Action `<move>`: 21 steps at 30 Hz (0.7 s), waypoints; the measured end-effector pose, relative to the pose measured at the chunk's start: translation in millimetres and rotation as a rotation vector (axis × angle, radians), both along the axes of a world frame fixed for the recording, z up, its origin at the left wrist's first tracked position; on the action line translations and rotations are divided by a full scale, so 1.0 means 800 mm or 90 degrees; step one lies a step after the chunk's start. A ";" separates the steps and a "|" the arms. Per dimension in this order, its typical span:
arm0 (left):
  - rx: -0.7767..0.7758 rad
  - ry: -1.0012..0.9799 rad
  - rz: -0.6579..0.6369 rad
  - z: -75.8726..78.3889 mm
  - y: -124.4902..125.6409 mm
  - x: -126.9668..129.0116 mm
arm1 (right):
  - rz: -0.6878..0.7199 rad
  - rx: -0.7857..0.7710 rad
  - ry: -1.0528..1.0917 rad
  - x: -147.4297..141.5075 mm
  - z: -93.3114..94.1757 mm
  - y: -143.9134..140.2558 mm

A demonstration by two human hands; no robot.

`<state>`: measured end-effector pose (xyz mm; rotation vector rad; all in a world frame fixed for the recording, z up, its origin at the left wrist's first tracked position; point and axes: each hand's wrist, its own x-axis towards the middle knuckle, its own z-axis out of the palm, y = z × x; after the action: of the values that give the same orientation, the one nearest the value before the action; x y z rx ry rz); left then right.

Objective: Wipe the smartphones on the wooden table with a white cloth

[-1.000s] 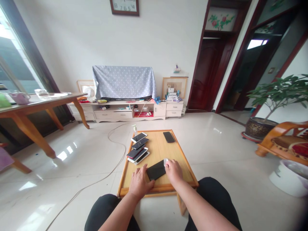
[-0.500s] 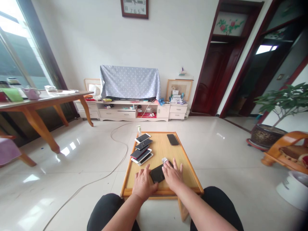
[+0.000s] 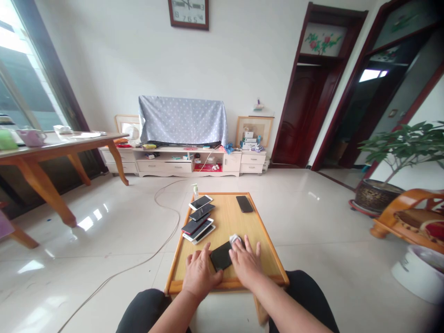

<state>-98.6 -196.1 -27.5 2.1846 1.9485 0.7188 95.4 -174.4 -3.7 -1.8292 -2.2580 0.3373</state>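
Observation:
A black smartphone [image 3: 221, 256] lies face up and slanted near the front of a small wooden table. My left hand [image 3: 200, 274] steadies its left end, thumb along the near edge and fingers at the far side. A crumpled white wipe [image 3: 235, 239] is under the fingertips of my right hand [image 3: 245, 261], which presses it on the phone's right part; this hand covers that end. Left of them, several smartphones lie in an overlapping row, with a white-framed phone [image 3: 200, 202] at the far end and a red-edged phone [image 3: 194, 225] nearer. Another dark phone [image 3: 244, 204] lies alone at the far right.
The wooden table [image 3: 229, 208] has a raised rim and stands between my knees. A pump bottle [image 3: 195, 189] is by its far left corner. A cable [image 3: 138, 255] runs over the floor on the left. Farther off are a cloth-covered TV [image 3: 183, 120] and a low cabinet [image 3: 166, 165].
My whole view has shifted slightly, so the table and room sit a little farther left. Both hands keep their places on the phone, and the right still has the wipe.

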 end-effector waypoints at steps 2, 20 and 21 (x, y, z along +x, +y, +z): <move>-0.005 0.007 -0.002 -0.001 0.003 0.002 | 0.116 0.019 0.041 -0.012 -0.005 -0.026; 0.020 0.020 -0.029 -0.012 0.019 0.000 | 0.159 0.001 0.094 -0.039 -0.010 -0.025; 0.021 0.026 -0.031 -0.012 0.019 -0.001 | 0.164 -0.011 0.100 -0.047 -0.006 -0.021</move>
<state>-99.6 -180.9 -37.3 2.2748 1.9077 0.7098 57.5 -191.5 -8.8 -1.4620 -2.3870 0.5247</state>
